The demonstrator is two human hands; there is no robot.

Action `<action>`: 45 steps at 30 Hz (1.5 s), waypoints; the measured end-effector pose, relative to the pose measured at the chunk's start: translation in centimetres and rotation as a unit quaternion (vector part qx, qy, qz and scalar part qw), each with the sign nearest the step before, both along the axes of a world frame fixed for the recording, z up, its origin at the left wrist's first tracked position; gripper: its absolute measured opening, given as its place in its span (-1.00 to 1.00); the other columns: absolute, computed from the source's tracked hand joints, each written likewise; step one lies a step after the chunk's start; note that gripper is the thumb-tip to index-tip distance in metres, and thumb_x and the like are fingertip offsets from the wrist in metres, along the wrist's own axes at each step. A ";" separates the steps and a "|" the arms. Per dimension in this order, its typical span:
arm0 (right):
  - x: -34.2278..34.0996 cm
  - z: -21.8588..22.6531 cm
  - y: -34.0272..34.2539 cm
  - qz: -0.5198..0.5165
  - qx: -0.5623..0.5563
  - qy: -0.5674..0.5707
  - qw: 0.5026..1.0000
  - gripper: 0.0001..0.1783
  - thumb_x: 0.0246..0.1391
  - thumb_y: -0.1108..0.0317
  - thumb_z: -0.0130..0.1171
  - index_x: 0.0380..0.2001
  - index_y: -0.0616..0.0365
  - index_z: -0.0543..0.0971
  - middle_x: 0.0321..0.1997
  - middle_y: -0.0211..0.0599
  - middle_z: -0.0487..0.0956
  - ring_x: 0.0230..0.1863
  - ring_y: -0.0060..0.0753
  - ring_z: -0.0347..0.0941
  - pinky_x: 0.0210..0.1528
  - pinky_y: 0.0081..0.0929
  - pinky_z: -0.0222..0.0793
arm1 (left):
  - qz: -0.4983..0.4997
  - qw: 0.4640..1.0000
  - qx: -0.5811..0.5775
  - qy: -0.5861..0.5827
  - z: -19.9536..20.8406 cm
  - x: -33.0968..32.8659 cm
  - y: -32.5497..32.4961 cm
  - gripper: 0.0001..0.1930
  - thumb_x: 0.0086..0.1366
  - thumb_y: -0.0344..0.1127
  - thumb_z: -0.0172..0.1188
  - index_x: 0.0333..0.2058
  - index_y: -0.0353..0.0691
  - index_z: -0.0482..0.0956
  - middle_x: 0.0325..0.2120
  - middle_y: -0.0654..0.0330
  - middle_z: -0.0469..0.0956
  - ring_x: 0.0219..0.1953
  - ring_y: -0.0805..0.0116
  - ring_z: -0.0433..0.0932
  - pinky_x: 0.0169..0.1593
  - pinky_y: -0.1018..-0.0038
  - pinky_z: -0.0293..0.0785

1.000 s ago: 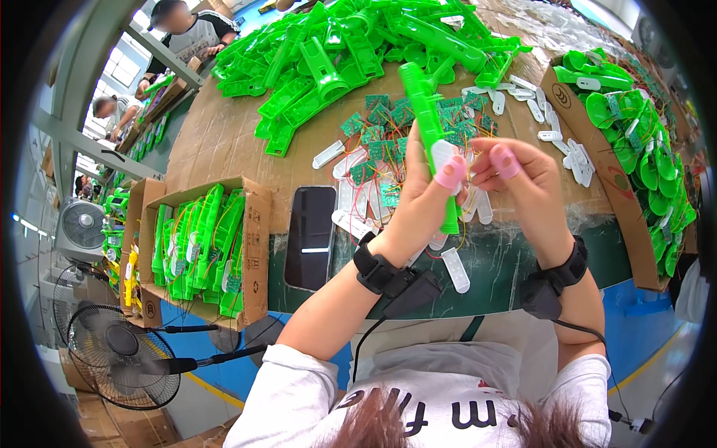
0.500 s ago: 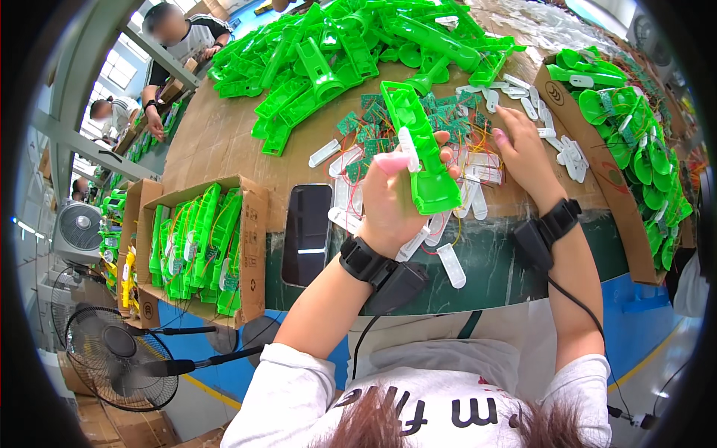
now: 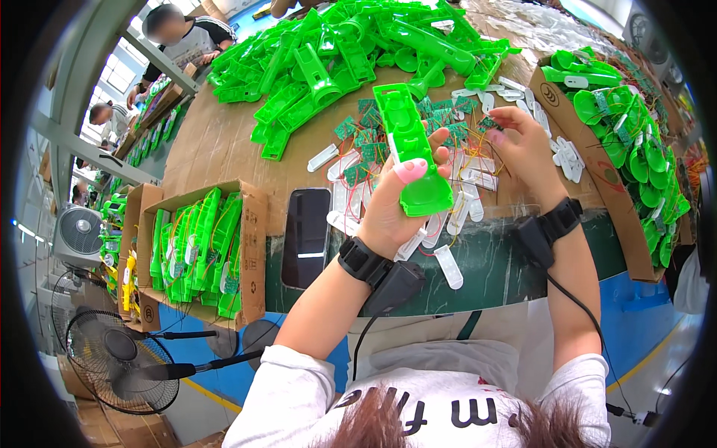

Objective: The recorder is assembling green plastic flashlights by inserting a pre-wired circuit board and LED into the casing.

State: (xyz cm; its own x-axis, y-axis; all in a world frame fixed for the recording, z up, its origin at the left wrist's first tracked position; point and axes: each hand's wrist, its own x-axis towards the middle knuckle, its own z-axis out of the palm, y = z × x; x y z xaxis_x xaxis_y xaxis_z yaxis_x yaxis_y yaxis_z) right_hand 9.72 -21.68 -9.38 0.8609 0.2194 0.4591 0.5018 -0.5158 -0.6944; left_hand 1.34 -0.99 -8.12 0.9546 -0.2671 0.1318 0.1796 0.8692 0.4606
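My left hand [image 3: 399, 198] is closed around a long green plastic housing [image 3: 403, 123], its hollow, ribbed side turned up and its thumb lying across the lower part. To the right, my right hand [image 3: 523, 145] pinches a small green circuit board [image 3: 487, 123] at its fingertips, just over the heap's right side. Between and beyond the hands lies a heap of green circuit boards [image 3: 366, 138] with red and yellow wires. White plastic strips [image 3: 448, 266] are scattered around and under it, several close to my left wrist.
A big pile of green housings [image 3: 328, 75] covers the far side of the table. A cardboard box of wired housings [image 3: 254, 246] stands at left, beside a dark phone [image 3: 307, 231]. Another carton [image 3: 597, 168] of green parts is at right. Fans [image 3: 119, 351] and people stand further left.
My right hand has lifted slightly and closed its fingers on a circuit board. The housing in my left hand has tilted more upright, and the white piece by my thumb no longer shows.
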 end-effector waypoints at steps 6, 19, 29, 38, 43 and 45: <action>-2.1 2.8 -1.0 0.098 0.392 0.019 0.914 -0.80 0.03 0.47 0.12 -0.22 0.22 0.48 -0.23 -0.34 0.51 -0.20 -0.65 0.40 -0.16 -0.68 0.30 | 0.018 1.000 -0.018 0.005 0.4 0.0 0.1 -0.35 0.04 -0.41 0.10 0.14 0.06 0.14 -0.15 0.09 0.31 -0.25 0.38 0.36 -0.12 0.42 0.39; -5.3 4.5 -0.2 0.194 0.458 0.180 0.849 -0.74 0.09 0.48 0.04 -0.12 0.30 0.46 -0.24 -0.34 0.50 -0.24 -0.65 0.42 -0.16 -0.69 0.35 | 0.080 0.986 0.141 -0.030 0.4 -0.4 -0.6 -0.25 0.08 -0.41 0.12 0.22 0.08 -0.04 -0.19 0.09 0.38 -0.26 0.39 0.42 -0.17 0.38 0.45; -6.3 3.1 2.9 0.158 0.311 0.143 0.926 -0.74 0.02 0.48 0.14 -0.18 0.31 0.48 -0.31 -0.35 0.54 -0.27 -0.65 0.44 -0.22 -0.71 0.36 | 0.182 0.922 0.313 -0.138 0.4 -0.8 -1.3 -0.46 0.08 -0.58 0.16 -0.04 -0.17 0.07 -0.21 0.08 0.45 -0.20 0.38 0.48 -0.14 0.43 0.47; -5.8 2.7 1.9 0.189 0.343 0.311 0.866 -0.83 0.05 0.38 0.14 -0.31 0.26 0.50 -0.41 -0.40 0.54 -0.40 -0.70 0.44 -0.32 -0.71 0.41 | 0.175 0.922 0.319 -0.132 0.9 -0.9 -1.5 -0.28 0.08 -0.56 0.16 0.14 -0.16 -0.08 -0.23 0.10 0.45 -0.20 0.40 0.47 -0.13 0.46 0.46; -5.9 2.8 2.2 0.161 0.365 0.346 0.849 -0.81 0.05 0.31 0.16 -0.36 0.22 0.52 -0.43 -0.43 0.54 -0.42 -0.71 0.45 -0.33 -0.71 0.41 | 0.175 0.920 0.321 -0.143 0.8 -0.9 -1.4 -0.13 0.07 -0.50 0.20 0.23 -0.17 -0.21 -0.23 0.13 0.46 -0.20 0.46 0.46 -0.12 0.49 0.43; -5.9 2.6 2.1 0.147 0.374 0.355 0.844 -0.80 0.04 0.28 0.17 -0.38 0.21 0.53 -0.44 -0.44 0.55 -0.42 -0.71 0.45 -0.34 -0.72 0.41 | 0.192 0.899 0.359 -0.161 0.7 -0.9 -1.4 -0.11 0.06 -0.51 0.20 0.23 -0.19 -0.24 -0.24 0.13 0.47 -0.21 0.44 0.47 -0.11 0.48 0.43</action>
State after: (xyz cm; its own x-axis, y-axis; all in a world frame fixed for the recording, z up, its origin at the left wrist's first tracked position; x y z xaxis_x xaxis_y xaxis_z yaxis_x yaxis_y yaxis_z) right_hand 3.86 -19.53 -6.75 0.9359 0.3494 -0.0438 -0.1468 0.2740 -0.9504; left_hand 0.46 -2.38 -7.39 0.9376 -0.0537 0.3434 -0.3134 0.2971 0.9020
